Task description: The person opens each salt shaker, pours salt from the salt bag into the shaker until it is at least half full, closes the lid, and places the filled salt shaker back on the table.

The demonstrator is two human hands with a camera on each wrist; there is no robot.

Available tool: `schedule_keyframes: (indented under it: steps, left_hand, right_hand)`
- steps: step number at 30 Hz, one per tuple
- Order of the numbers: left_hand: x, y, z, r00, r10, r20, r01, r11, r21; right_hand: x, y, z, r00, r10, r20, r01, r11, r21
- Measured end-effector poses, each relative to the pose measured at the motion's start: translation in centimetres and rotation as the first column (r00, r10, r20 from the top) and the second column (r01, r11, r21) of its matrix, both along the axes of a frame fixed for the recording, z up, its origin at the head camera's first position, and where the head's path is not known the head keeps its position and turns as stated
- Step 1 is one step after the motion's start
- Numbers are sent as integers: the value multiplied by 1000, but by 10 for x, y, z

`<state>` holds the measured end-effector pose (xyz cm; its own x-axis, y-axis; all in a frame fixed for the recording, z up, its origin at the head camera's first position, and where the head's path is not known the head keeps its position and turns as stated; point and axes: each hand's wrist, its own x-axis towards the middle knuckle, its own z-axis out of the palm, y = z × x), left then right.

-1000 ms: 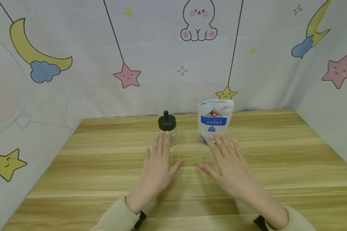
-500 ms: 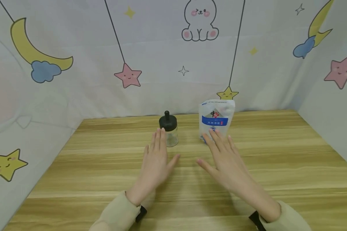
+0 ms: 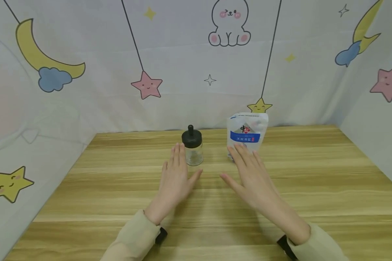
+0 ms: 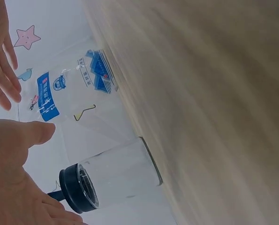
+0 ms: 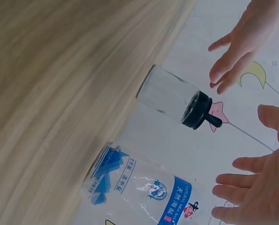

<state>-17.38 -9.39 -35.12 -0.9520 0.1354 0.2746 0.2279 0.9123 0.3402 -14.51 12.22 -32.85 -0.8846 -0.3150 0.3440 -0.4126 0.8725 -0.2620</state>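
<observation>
A clear glass jar (image 3: pixel 194 155) with a black knobbed lid (image 3: pixel 192 138) stands upright toward the back of the table; it looks empty in the right wrist view. To its right stands a white and blue bag of sea salt (image 3: pixel 247 130), its lower part hidden behind fingers in the head view. My left hand (image 3: pixel 174 181) hovers in front of the jar, fingers straight and thumb spread, holding nothing. Nearest the salt bag is my right hand (image 3: pixel 256 181), also with straight fingers and nothing held. Both wrist views show the hands apart from the jar and the bag (image 5: pixel 144 187).
The wood-grain table (image 3: pixel 117 203) carries the jar and bag near its back edge. Behind it and at both sides hangs a white cloth (image 3: pixel 179 43) printed with stars, moons and a bear.
Both hands have drawn slightly upward, their fingers staying straight, and the thumbs sit a little higher. The view has shifted slightly, so the jar and bag appear a little further right.
</observation>
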Motion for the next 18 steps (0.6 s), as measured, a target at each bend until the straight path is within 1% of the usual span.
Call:
schedule_keyframes:
  steps: [5, 9, 14, 18]
  left_hand:
    - [-4, -1, 2, 1000, 3, 16, -3, 1000, 12]
    - [-9, -1, 4, 999, -4, 34, 2, 998, 56]
    - [-13, -2, 5, 998, -20, 63, 12, 992, 127]
    - [-16, -1, 7, 997, -26, 66, 16, 989, 147]
  right_hand:
    - [-4, -3, -1, 999, 10, -32, -11, 999, -34]
    - [-7, -6, -2, 999, 14, -53, -17, 998, -57]
    - [-9, -9, -2, 999, 22, -49, -26, 996, -80]
    - [-11, -11, -1, 999, 24, -43, -28, 996, -90]
